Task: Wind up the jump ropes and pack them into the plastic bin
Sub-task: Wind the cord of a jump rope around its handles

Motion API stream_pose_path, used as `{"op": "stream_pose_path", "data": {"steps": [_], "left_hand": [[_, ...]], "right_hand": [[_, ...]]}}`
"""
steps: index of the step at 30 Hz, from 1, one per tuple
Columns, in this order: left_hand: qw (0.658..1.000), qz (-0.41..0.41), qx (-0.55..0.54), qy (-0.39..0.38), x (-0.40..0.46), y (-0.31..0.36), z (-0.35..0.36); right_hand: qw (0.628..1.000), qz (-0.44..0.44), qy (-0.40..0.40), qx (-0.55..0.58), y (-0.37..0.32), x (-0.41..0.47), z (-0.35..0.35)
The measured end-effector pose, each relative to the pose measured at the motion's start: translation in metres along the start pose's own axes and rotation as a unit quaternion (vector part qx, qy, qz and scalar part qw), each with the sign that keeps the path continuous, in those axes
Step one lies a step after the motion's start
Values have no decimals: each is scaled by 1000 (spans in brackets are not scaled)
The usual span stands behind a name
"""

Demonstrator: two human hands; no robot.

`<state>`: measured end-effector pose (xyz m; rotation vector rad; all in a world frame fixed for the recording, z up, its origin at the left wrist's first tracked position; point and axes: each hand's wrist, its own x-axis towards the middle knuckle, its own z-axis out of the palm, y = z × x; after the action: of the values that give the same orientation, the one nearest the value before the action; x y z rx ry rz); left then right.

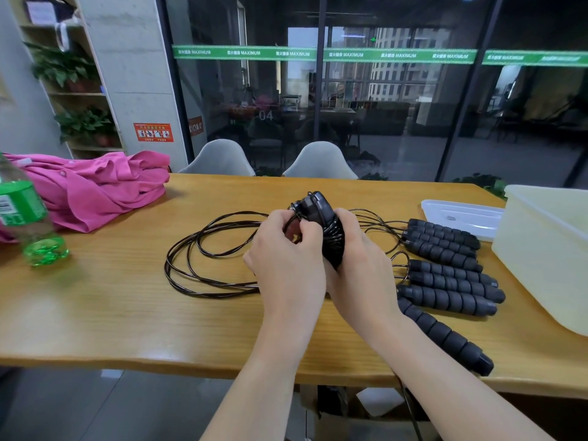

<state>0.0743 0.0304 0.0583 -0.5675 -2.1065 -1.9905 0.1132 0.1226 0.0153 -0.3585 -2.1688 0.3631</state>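
My right hand [356,265] grips a pair of black jump rope handles [327,224] with thin black cord wound around them, held above the table's middle. My left hand [286,259] pinches the cord right beside the bundle. Loose loops of black cord [197,265] lie on the wooden table [127,313] to the left. Several more black foam-grip handles [445,275] lie side by side to the right, one [445,335] reaching the front edge. The translucent plastic bin [547,249] stands at the far right, with its lid [461,214] lying flat behind the handles.
A green plastic bottle [28,224] leans at the left edge. Pink clothing [95,186] is piled at the back left. Two grey chairs [270,160] stand behind the table, before a glass wall. A shelf with plants [79,90] is at the far left.
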Motion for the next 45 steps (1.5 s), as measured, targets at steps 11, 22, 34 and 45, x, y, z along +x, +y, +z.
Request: {"op": "stream_pose_path", "data": {"steps": [11, 22, 34, 45], "left_hand": [[981, -104, -150, 64, -6, -7, 15], [983, -93, -149, 60, 2, -20, 16], [978, 36, -204, -8, 3, -19, -1], [970, 59, -235, 25, 1, -15, -3]], "right_hand": [[1000, 16, -2, -4, 4, -5, 6], [998, 55, -40, 20, 7, -6, 13], [988, 94, -54, 108, 0, 13, -22], [972, 92, -98, 194, -6, 3, -21]]}}
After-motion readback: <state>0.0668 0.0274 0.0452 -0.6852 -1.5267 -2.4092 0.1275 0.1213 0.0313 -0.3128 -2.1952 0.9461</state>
